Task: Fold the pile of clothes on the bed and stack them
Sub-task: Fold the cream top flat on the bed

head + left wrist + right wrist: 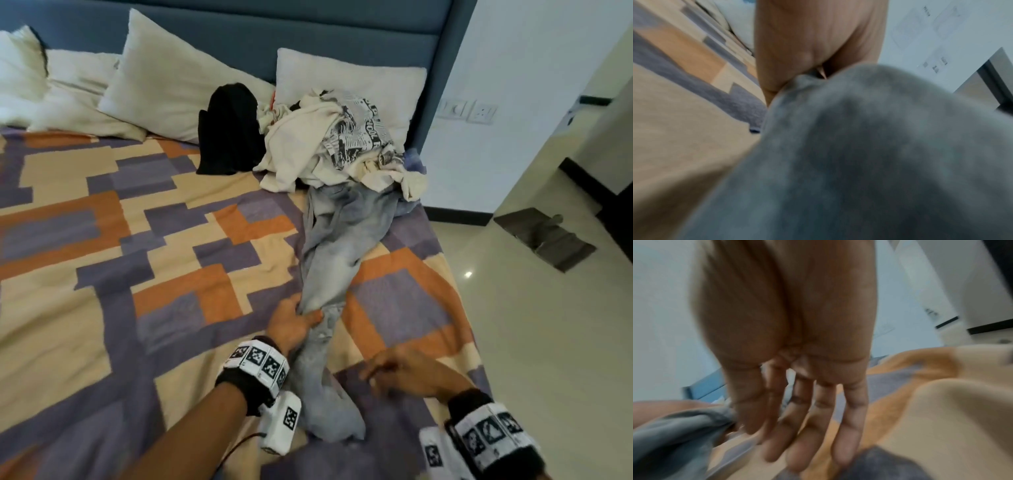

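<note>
Pale grey-blue jeans lie stretched along the right side of the bed, one end still under the pile of clothes by the pillows. My left hand grips a bunched part of the jeans near their middle. My right hand hovers just right of the jeans' lower leg, fingers straight and spread, holding nothing. The pile holds white and newsprint-patterned garments, with a black garment on its left.
The bed wears a patchwork cover of orange, purple and cream. White pillows lean on the blue headboard. The bed's right edge drops to a tiled floor beside a white wall.
</note>
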### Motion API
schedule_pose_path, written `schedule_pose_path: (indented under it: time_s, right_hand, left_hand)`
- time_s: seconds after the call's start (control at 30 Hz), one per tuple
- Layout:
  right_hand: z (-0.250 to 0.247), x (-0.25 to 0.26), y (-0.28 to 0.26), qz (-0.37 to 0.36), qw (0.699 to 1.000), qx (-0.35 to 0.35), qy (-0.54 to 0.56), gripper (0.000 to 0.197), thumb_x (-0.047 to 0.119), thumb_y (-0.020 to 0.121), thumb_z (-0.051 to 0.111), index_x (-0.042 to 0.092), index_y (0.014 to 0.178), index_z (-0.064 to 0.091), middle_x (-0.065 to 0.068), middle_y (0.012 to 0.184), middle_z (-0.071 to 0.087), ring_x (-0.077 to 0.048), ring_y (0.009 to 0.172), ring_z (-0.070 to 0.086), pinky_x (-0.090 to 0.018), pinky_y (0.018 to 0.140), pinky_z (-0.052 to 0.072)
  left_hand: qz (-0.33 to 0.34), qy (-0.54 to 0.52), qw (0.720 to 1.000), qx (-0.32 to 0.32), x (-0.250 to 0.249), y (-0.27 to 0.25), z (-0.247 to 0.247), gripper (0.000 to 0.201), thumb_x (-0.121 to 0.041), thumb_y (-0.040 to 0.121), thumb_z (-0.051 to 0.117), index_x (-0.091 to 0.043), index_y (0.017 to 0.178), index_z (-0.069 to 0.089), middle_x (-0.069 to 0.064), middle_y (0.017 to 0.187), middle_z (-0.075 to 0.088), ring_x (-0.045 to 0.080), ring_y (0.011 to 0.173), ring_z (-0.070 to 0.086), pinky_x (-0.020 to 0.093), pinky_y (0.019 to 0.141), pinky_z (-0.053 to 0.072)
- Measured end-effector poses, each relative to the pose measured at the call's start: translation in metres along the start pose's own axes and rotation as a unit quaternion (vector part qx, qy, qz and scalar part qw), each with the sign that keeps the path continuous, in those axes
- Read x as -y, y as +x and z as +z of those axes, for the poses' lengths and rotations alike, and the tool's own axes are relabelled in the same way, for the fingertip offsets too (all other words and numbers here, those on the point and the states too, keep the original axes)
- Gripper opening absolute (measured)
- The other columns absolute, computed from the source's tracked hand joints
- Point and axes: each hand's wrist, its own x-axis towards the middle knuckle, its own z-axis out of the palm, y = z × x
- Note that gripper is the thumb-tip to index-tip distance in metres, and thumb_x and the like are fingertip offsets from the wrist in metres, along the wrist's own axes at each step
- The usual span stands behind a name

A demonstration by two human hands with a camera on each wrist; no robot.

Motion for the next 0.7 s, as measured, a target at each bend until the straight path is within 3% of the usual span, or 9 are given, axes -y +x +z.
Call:
schedule_pose_path:
  time_s: [0.1, 0.2, 0.27, 0.33, 0.47, 0.5, 0.57, 0.63, 0.7]
  right_hand:
    - [-0.017, -0.026, -0.017, 0.106, 0.984, -0.145, -0.012, 0.024, -0.002, 0.088, 0.059, 0.019, 0.085, 0.07, 0.01, 0.065, 0.064, -0.01, 0.062, 0.06, -0.033, 0.069, 0.054]
    - [-0.028, -0.013, -0.013, 0.132, 0.974, -0.181, 0.043, 0.014, -0.003, 0.09, 0.058, 0.005, 0.087, 0.069, -0.003, 0.068, 0.064, -0.012, 0.055, 0.058, -0.023, 0.052, 0.047]
    - [-0.041, -0.004, 0.001, 0.134, 0.969, -0.179, 0.11, 0.009, 0.0, 0.092, 0.059, 0.002, 0.095, 0.068, -0.009, 0.076, 0.067, -0.018, 0.062, 0.064, -0.025, 0.052, 0.05]
    - [-0.061, 0.002, 0.023, 0.142, 0.973, -0.165, 0.077, 0.009, 0.004, 0.092, 0.062, 0.005, 0.098, 0.068, -0.012, 0.084, 0.071, -0.021, 0.07, 0.066, -0.029, 0.057, 0.05]
    - [-0.121, 0.013, 0.086, 0.083, 0.974, -0.201, 0.059, 0.01, 0.001, 0.089, 0.06, 0.008, 0.088, 0.067, -0.008, 0.076, 0.066, -0.017, 0.061, 0.059, -0.025, 0.052, 0.046]
    - [-0.138, 0.013, 0.102, 0.061, 0.964, -0.253, 0.058, 0.009, 0.002, 0.09, 0.061, 0.008, 0.09, 0.067, -0.006, 0.077, 0.065, -0.018, 0.064, 0.059, -0.025, 0.055, 0.048]
    - [-0.181, 0.006, 0.141, 0.026, 0.921, -0.388, 0.026, 0.008, 0.008, 0.089, 0.065, 0.011, 0.095, 0.069, -0.003, 0.085, 0.066, -0.022, 0.081, 0.063, -0.035, 0.075, 0.055]
    - [-0.225, -0.003, 0.183, 0.031, 0.874, -0.485, 0.003, 0.013, 0.008, 0.087, 0.065, 0.011, 0.099, 0.068, -0.005, 0.096, 0.068, -0.024, 0.094, 0.062, -0.034, 0.09, 0.05]
    - [-0.258, -0.01, 0.221, 0.056, 0.853, -0.515, -0.061, 0.015, 0.008, 0.087, 0.064, 0.006, 0.102, 0.065, -0.011, 0.106, 0.066, -0.028, 0.102, 0.059, -0.03, 0.09, 0.042]
  left_hand:
    - [0.035, 0.02, 0.999, -0.001, -0.005, -0.016, -0.011, 0.05, -0.031, 0.073, 0.077, -0.008, 0.115, 0.064, 0.004, 0.108, 0.072, 0.026, 0.105, 0.066, 0.049, 0.095, 0.051]
    - [0.087, 0.059, 0.994, 0.036, -0.019, -0.023, -0.014, 0.053, -0.034, 0.066, 0.077, -0.009, 0.112, 0.067, 0.007, 0.104, 0.073, 0.027, 0.1, 0.068, 0.05, 0.09, 0.053]
    - [0.11, 0.122, 0.986, -0.005, -0.042, -0.01, -0.017, 0.046, -0.03, 0.062, 0.078, -0.009, 0.102, 0.07, 0.01, 0.098, 0.073, 0.03, 0.096, 0.068, 0.051, 0.085, 0.054]
    - [0.109, 0.118, 0.985, -0.058, -0.076, 0.017, -0.021, 0.036, -0.019, 0.066, 0.079, -0.007, 0.098, 0.069, 0.012, 0.095, 0.072, 0.032, 0.096, 0.067, 0.051, 0.086, 0.054]
    - [0.198, 0.07, 0.965, -0.157, -0.166, 0.094, -0.033, 0.044, -0.007, 0.086, 0.068, -0.003, 0.127, 0.055, 0.009, 0.11, 0.064, 0.027, 0.105, 0.062, 0.028, 0.09, 0.052]
    - [0.212, 0.116, 0.956, -0.164, -0.176, 0.115, -0.035, 0.061, -0.013, 0.088, 0.067, -0.007, 0.142, 0.041, 0.01, 0.127, 0.058, 0.026, 0.117, 0.056, 0.03, 0.097, 0.048]
    - [0.139, 0.281, 0.923, -0.224, -0.181, 0.151, -0.037, 0.087, -0.032, 0.088, 0.066, -0.013, 0.154, 0.013, 0.016, 0.152, 0.032, 0.034, 0.137, 0.035, 0.046, 0.111, 0.033]
    - [0.086, 0.38, 0.864, -0.319, -0.163, 0.174, -0.035, 0.079, -0.034, 0.088, 0.063, -0.01, 0.151, 0.021, 0.022, 0.15, 0.029, 0.042, 0.134, 0.032, 0.052, 0.109, 0.03]
    - [0.163, 0.424, 0.851, -0.265, -0.133, 0.192, -0.028, 0.055, -0.024, 0.089, 0.062, -0.007, 0.138, 0.043, 0.021, 0.139, 0.042, 0.041, 0.124, 0.043, 0.048, 0.101, 0.039]
